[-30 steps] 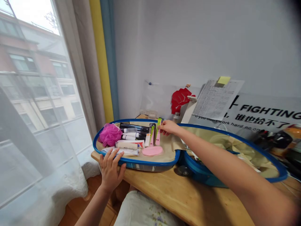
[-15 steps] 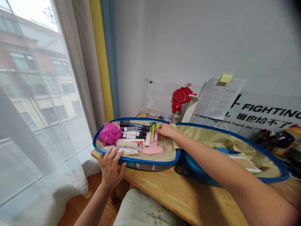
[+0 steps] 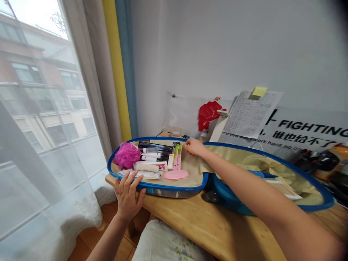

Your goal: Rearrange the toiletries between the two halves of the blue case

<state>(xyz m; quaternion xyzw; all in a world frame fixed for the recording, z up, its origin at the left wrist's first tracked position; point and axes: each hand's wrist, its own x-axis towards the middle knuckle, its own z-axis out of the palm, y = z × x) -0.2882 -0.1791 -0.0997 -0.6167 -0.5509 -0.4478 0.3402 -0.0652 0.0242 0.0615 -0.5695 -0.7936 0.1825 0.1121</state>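
Note:
An open suitcase (image 3: 174, 189) with a blue zipped rim lies on the desk. Along its front rim rests my left hand (image 3: 127, 194), fingers spread and holding nothing. My right hand (image 3: 194, 147) hovers over the bare beige lining, fingers curled together, with nothing visible in them. Just left of it lie two slim green-and-pink packs (image 3: 177, 157), side by side. A flat pink oval item (image 3: 176, 174) sits in front of them. Further left are white-capped tubes (image 3: 150, 155), a toothpaste box (image 3: 163, 166), a beige roll (image 3: 146, 168) and a magenta bath puff (image 3: 127, 155).
The suitcase's other half (image 3: 231, 154) opens to the right, holding a blue item (image 3: 257, 174) and a pale slatted piece (image 3: 285, 188). The wooden desk (image 3: 195, 217) ends in front of my lap. Papers (image 3: 252, 112) stand clipped at the back. A curtained window is at left.
My right hand has drawn slightly right, away from the green-and-pink packs, which now lie straight beside each other. My left hand stays on the rim.

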